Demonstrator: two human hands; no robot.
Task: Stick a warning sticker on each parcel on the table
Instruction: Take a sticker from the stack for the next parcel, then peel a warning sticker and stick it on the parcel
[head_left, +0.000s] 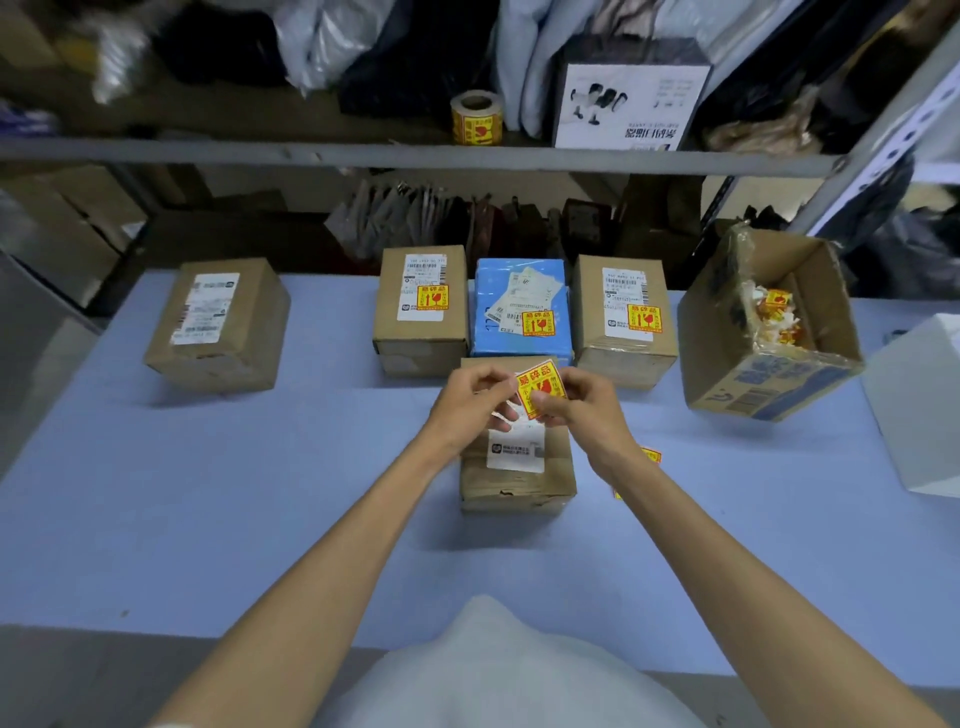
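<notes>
Over on the far left of the pale blue counter sits a brown parcel on its own, white shipping label on top and no warning sticker on the faces I can see. Moving in, there's a row of three at the back: a cardboard box already wearing a yellow-and-red sticker on its label, a blue parcel pressed up beside it with a sticker near its front edge, and a third brown box touching the blue one, also stickered.

Front and centre, just ahead of the blue parcel, is the taped brown parcel being worked on, its white label facing up. Both hands are above it. The left hand has its fingers curled in, pinching at the white edge of the warning sticker. The right hand is closed on the sticker's other side, thumb and fingertips gripping it. The sticker hangs in the air between them, printed face up, over the far half of the parcel and not yet pressed down.

Just past the right wrist, a scrap of yellow sticker lies on the counter. Further right, an open carton is tipped up, with a heap of yellow and white sticker scraps inside. At the far right edge, a white box. Up on the shelf behind, a roll of stickers stands upright.
</notes>
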